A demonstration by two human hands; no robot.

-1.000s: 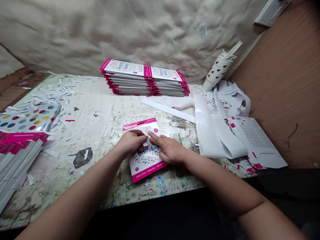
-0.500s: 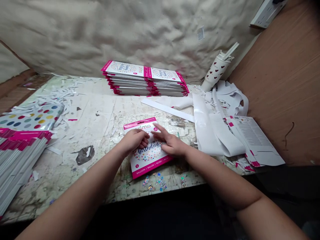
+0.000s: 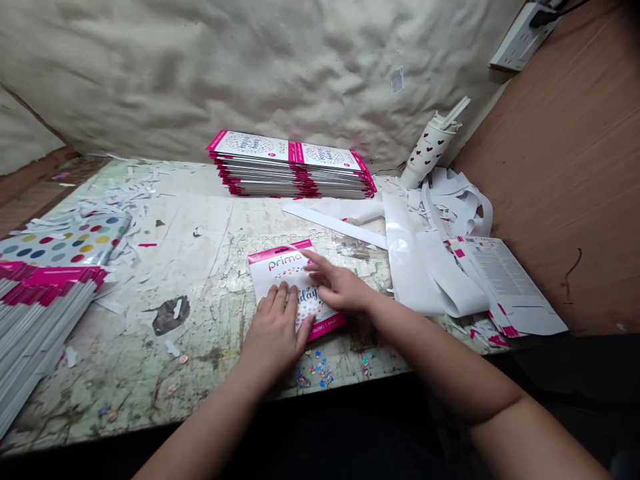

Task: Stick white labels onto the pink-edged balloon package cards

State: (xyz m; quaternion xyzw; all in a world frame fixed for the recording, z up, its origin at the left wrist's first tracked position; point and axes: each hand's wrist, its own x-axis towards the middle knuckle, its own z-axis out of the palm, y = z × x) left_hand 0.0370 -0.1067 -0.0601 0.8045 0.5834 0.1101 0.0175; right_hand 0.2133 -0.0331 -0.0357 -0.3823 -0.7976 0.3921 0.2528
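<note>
Seeing our left hand (image 3: 274, 337) lie flat, fingers spread, on a flat, pink-edged white balloon packet (image 3: 280, 267) near the front of a scarred, paint-flecked tabletop (image 3: 165, 280), we judge that it is pinning the packet down, not gripping it. Our right hand (image 3: 340, 287) reaches over the packet's upper right side with its fingers extended, and it closes on nothing either. Together the hands hide most of the packet's lower print, and we cannot tell whether the right fingertips press or hover. Iridescent sequins (image 3: 315, 370) lie just below the packet. Farther off sit a tidy stack of pink-edged packets (image 3: 290, 167), a second stack (image 3: 35, 320) cut off by the left edge, and curling white plastic strips (image 3: 420, 260).
</note>
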